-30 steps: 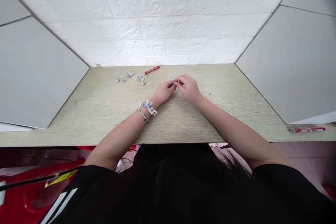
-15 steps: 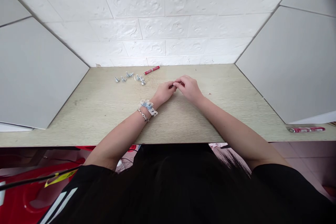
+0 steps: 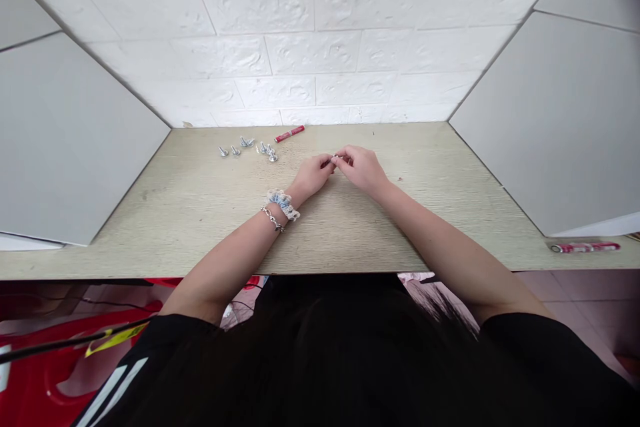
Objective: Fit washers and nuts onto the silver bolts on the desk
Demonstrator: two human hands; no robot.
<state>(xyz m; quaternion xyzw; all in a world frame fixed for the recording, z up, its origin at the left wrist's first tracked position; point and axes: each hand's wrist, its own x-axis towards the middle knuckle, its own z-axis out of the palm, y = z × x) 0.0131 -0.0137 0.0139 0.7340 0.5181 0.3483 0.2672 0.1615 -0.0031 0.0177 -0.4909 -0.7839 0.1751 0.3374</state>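
Note:
My left hand and my right hand meet at the middle of the wooden desk. Both pinch one small silver metal part between their fingertips; it looks like a bolt, but it is too small to be sure. On my left wrist are a blue scrunchie and a chain bracelet. Several silver bolts lie loose on the desk, to the left of my hands and farther back.
A red marker lies near the back wall behind the bolts. Another red pen rests at the desk's right front corner. Grey panels close in both sides, a white brick wall the back.
My fingertips have shifted slightly around the small metal part; the hands stay in the same spot on the desk.

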